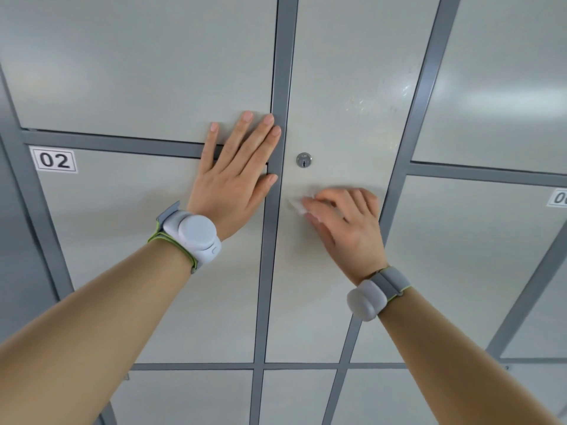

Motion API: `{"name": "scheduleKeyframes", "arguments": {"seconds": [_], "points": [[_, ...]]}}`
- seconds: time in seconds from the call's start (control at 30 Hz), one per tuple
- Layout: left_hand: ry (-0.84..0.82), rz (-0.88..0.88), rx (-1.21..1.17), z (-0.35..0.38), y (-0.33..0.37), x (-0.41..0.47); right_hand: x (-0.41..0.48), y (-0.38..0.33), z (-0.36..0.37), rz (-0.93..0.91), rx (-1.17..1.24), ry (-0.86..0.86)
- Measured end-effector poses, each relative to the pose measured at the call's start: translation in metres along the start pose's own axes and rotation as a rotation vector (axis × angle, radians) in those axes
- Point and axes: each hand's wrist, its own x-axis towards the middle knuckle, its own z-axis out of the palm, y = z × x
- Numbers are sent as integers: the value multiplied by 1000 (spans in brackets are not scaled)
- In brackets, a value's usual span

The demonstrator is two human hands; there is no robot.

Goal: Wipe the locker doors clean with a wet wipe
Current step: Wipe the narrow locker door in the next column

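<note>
A tall pale grey locker door [334,87] fills the middle of the view, with a round key lock [303,159] near its left edge. My right hand [346,225] presses a crumpled white wet wipe [296,205] against this door just below the lock, fingers curled over the wipe. My left hand [236,170] lies flat with straight fingers on the door labelled 02 [122,240], across the grey frame strip, fingertips reaching the door above. Wet streaks [377,102] show on the upper part of the middle door.
Dark grey frame bars [276,271] separate the doors. A number label 02 [54,160] sits at the left; another label [560,197] is cut off at the right edge. More locker doors [497,72] surround the middle one. Both wrists carry grey strapped devices.
</note>
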Motion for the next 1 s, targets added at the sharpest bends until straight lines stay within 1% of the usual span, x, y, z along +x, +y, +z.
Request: {"name": "scheduleKeyframes", "arguments": {"seconds": [0.1, 0.2, 0.3, 0.43, 0.53, 0.63, 0.77, 0.83, 0.9, 1.0], "points": [[10, -65, -28, -2, 7, -12, 3, 1, -1, 85, -2, 40], [0, -76, -51, -1, 12, -30, -4, -5, 2, 101, 16, 40], [-17, -59, -33, 3, 15, -41, -19, -12, 6, 44, 22, -13], [-15, -64, 11, 7, 16, -45, -48, -23, 15, -93, 38, -124], [-12, -57, 19, 7, 15, -45, -50, -22, 14, -119, 42, -139], [-15, -58, 33, 8, 16, -45, -39, -15, 6, -70, 3, -105], [-6, -54, 46, 8, 17, -45, -21, 3, -5, 105, 10, -3], [-1, -63, 39, 9, 19, -45, -16, 8, -7, 172, 15, 20], [1, -77, 24, 9, 21, -44, -18, 6, -6, 186, 9, 23], [-1, -87, 20, 9, 22, -44, -28, -2, -5, 145, 7, 6]]}}
